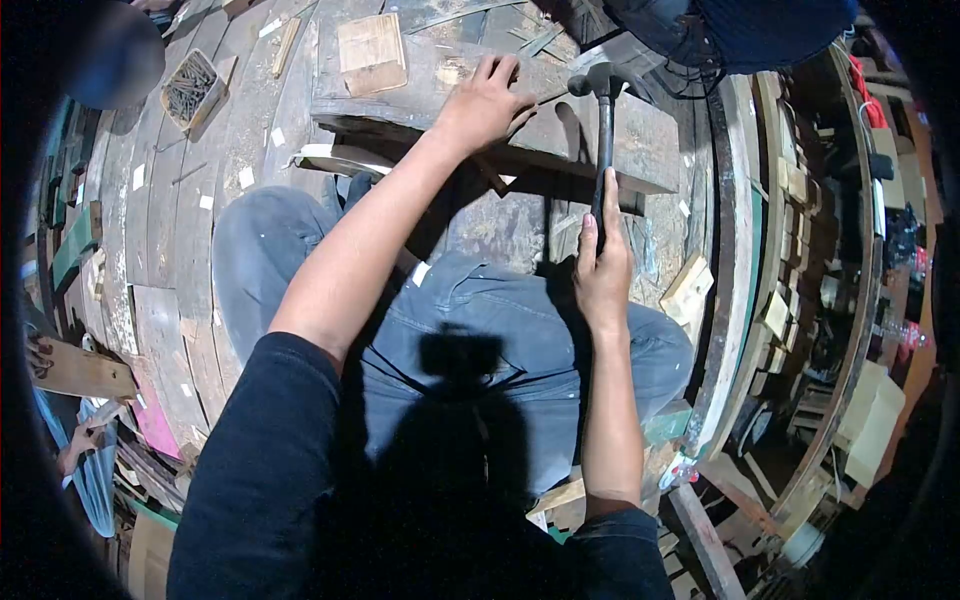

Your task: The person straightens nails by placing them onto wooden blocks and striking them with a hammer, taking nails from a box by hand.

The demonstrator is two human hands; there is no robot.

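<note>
My right hand [606, 270] is wrapped around the dark handle of a claw hammer [605, 130]. Its metal head is up over the low wooden bench [640, 150], close to my left fingertips. My left hand [487, 108] rests at the bench's near edge, with thumb and fingers drawn together. A thin, nail-like piece [552, 97] extends from those fingertips toward the hammer head; exactly how it is gripped is hard to make out. A flat square piece of wood [372, 55] lies on the bench, left of my left hand.
An open container of nails [194, 92] sits on the plank floor [160, 235] at left. Wood scraps [690, 288] lie right of my knee. Another person's dark clothing [760, 30] is close beyond the bench. A different person's hand [82, 440] shows at far left.
</note>
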